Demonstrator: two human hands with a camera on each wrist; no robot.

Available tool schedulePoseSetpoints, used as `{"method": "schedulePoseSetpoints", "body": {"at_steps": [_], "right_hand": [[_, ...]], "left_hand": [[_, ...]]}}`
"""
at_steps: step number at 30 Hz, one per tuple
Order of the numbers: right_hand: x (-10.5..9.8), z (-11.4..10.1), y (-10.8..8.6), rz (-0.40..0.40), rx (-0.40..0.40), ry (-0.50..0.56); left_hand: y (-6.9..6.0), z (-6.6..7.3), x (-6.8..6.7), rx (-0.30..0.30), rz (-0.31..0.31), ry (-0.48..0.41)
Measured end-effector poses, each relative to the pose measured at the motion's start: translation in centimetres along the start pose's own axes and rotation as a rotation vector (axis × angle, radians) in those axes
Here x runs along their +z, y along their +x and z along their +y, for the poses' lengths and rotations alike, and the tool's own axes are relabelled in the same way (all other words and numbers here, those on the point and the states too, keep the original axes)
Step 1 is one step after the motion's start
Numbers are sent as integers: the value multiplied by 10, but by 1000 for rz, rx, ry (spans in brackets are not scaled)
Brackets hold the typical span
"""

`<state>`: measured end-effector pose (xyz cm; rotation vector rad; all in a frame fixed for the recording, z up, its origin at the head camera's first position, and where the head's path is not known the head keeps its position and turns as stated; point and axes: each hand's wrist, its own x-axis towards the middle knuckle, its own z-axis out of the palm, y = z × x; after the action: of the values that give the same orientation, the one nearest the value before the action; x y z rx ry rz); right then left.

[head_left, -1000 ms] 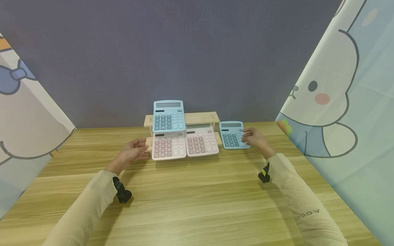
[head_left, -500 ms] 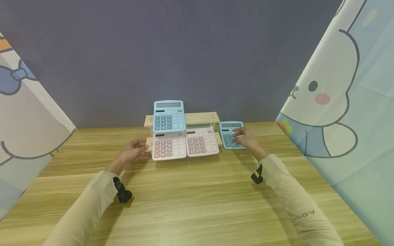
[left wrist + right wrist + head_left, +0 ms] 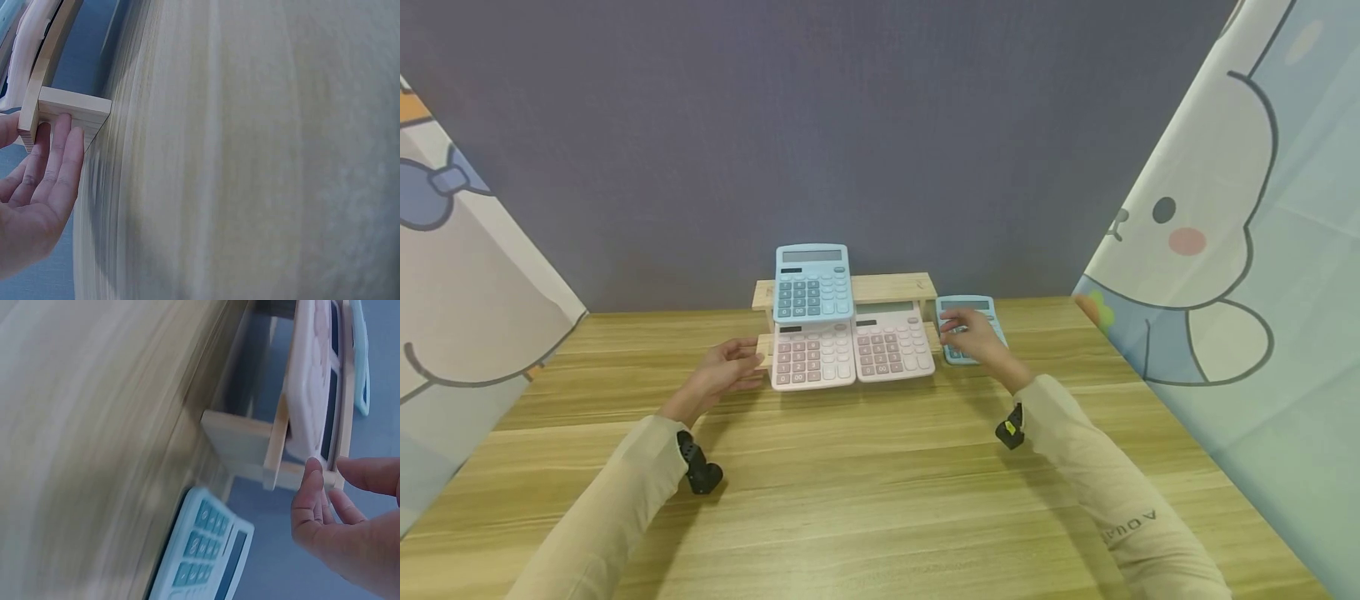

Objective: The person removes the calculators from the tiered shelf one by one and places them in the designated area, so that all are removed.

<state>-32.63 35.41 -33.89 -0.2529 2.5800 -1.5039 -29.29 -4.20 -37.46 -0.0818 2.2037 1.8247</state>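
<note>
My left hand holds the left end of a small two-tier wooden shelf; in the left wrist view the thumb lies against one side of the board and the fingers reach under it to the support. A light blue calculator leans on the upper tier at left. Two pink calculators, one at left and one at right, stand side by side on the lower tier. Beside the shelf's right end hovers my right hand, fingers loosely bent, nothing between thumb and forefinger. It partly covers a second blue calculator lying on the table.
The shelf stands on a wood-grain table near a dark grey back panel. Cartoon-printed cloths hang at the left and right. A black wrist camera sits by each sleeve cuff.
My right hand has moved left, from the right edge of the blue calculator on the table across it to the shelf's right end. The left hand and the calculators have stayed put.
</note>
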Motion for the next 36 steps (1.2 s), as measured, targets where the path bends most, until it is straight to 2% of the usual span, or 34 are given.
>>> {"method": "schedulePoseSetpoints", "body": {"at_steps": [12,17,23,30,36], "right_hand": [[23,-21,5,-30,-43,39],[36,-26,11,-41,-21,78],[48,-34,12,-49,-55,66],[64,-40,18,-53,-55,148],[76,-44,21,-46,-79,166]], "left_hand": [[-1,1,0,6,-4,-1],[0,0,-1,6,-3,-4],[1,-1,0,5,2,1],[2,0,0,1,11,16],[1,1,1,-8,13,9]]}}
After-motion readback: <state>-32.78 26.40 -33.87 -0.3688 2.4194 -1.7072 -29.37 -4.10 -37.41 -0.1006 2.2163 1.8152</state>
